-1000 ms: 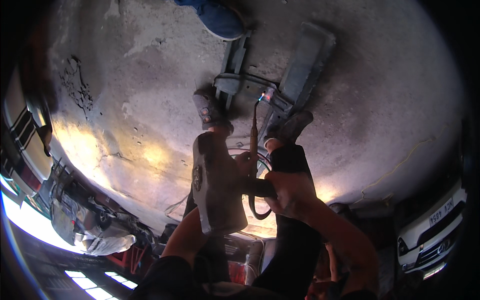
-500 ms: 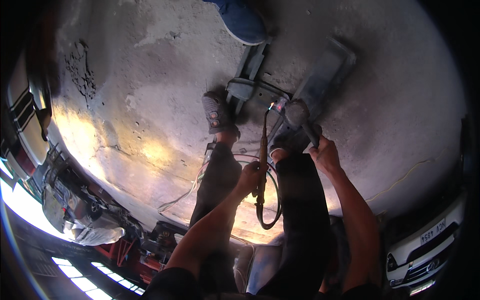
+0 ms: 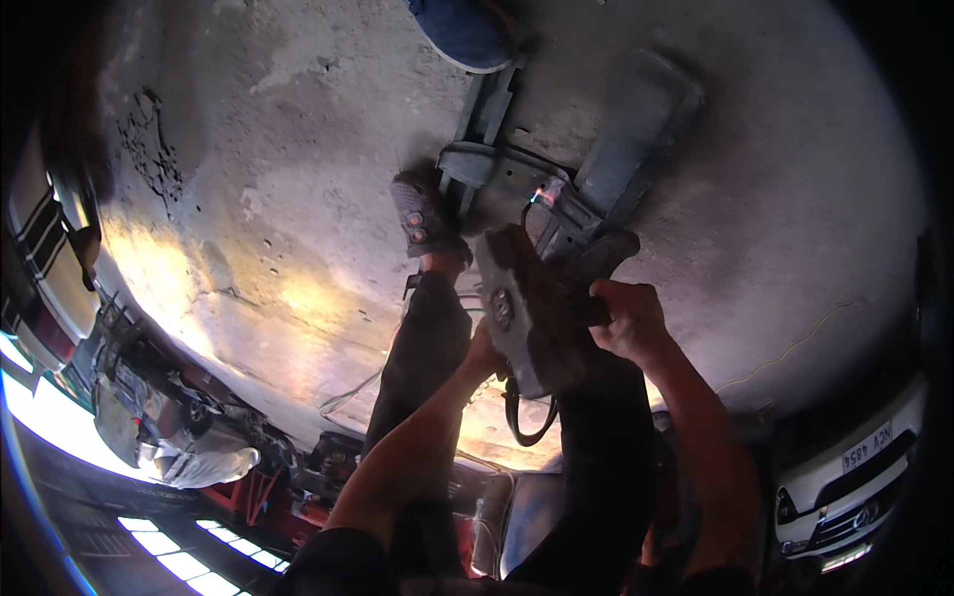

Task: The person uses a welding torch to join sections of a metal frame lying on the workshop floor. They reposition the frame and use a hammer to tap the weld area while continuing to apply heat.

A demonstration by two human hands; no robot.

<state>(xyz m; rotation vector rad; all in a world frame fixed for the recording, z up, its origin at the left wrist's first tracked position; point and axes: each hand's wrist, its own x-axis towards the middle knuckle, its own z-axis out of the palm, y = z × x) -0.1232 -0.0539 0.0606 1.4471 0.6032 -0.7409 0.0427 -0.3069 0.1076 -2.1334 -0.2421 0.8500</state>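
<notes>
My right hand (image 3: pixel 631 320) is closed round the handle of a sledgehammer. Its heavy head (image 3: pixel 527 313) is raised close to the camera and looms large over my knees. My left hand (image 3: pixel 483 356), partly covered by the hammer head, grips a gas torch; of it the thin bent tip (image 3: pixel 526 213) shows above the head, and the looping hose (image 3: pixel 517 422) below. A small flame (image 3: pixel 540 195) plays on a dark metal frame (image 3: pixel 512 179) on the floor, where a spot glows pinkish. A wide flat metal piece (image 3: pixel 636 134) slants away from the frame's right side.
My left shoe (image 3: pixel 419 214) stands beside the frame. Another person's blue shoe (image 3: pixel 465 38) is at the frame's far end. A thin yellow cord (image 3: pixel 800 353) lies on the concrete floor (image 3: pixel 288 149). A white vehicle (image 3: pixel 855 487) stands at lower right; car parts (image 3: pixel 164 397) crowd the left.
The hammer has come up off the metal toward the camera, now covering much of the torch and part of my left hand. The torch flame remains at the frame.
</notes>
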